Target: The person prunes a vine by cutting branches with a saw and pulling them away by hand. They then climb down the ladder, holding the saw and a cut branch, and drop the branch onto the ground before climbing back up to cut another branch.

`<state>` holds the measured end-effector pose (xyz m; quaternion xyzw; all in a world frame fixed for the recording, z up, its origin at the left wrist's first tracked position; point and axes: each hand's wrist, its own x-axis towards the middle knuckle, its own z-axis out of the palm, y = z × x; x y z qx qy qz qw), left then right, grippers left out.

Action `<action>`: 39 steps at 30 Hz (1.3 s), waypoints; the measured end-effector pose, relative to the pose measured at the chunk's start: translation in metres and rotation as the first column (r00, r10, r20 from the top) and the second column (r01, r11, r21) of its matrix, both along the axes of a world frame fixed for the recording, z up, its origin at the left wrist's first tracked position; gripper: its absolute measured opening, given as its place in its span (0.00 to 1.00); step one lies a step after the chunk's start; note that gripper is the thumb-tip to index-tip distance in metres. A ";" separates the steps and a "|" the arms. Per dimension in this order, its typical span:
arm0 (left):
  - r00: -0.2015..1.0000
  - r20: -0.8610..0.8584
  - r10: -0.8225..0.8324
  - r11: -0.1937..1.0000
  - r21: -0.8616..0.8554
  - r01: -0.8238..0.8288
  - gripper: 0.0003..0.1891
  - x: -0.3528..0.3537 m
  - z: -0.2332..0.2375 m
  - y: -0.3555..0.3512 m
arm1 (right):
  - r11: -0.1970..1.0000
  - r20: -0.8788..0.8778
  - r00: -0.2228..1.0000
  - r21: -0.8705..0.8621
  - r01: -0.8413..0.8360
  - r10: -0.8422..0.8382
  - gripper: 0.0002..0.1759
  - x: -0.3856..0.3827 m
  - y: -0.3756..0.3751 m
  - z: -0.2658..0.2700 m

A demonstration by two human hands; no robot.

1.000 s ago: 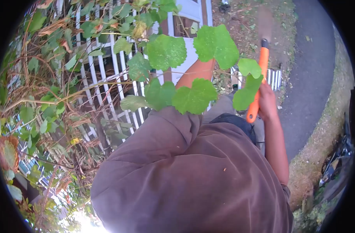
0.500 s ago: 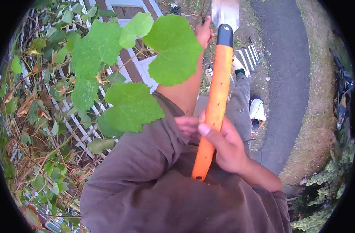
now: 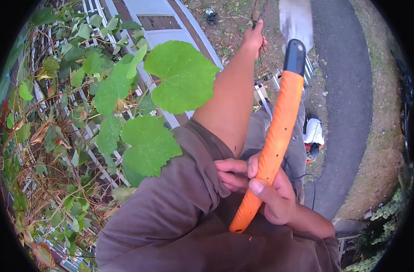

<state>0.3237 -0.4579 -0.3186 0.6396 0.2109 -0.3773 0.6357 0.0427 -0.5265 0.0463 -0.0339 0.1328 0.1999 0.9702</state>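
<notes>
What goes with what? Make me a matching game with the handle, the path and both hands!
1. Handle
2. Path
3. Left hand
4. Right hand

A. Wrapped around something orange
B. Dark grey
C. On an outstretched arm, near the picture's top
D. Bright orange

Right pairs: 1-D, 2-B, 3-C, 4-A

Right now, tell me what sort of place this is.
Outdoors, probably a yard or garden: there are big vine leaves, a dark paved path and a grassy strip alongside it.
</notes>
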 end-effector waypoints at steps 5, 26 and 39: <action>0.997 -0.042 0.071 0.991 0.118 -0.066 0.24 0.005 0.061 -0.007 | 0.999 0.034 0.998 -0.016 0.049 -0.048 0.06 0.000 0.000 -0.002; 0.931 0.168 -0.323 0.899 0.362 0.246 0.33 -0.084 0.024 0.057 | 0.983 0.081 0.980 0.032 -0.183 0.180 0.27 0.066 0.017 -0.064; 0.994 -0.108 0.014 0.850 0.524 0.045 0.36 -0.124 -0.007 0.149 | 0.910 -0.026 0.927 0.202 -0.362 0.374 0.26 0.051 0.066 -0.108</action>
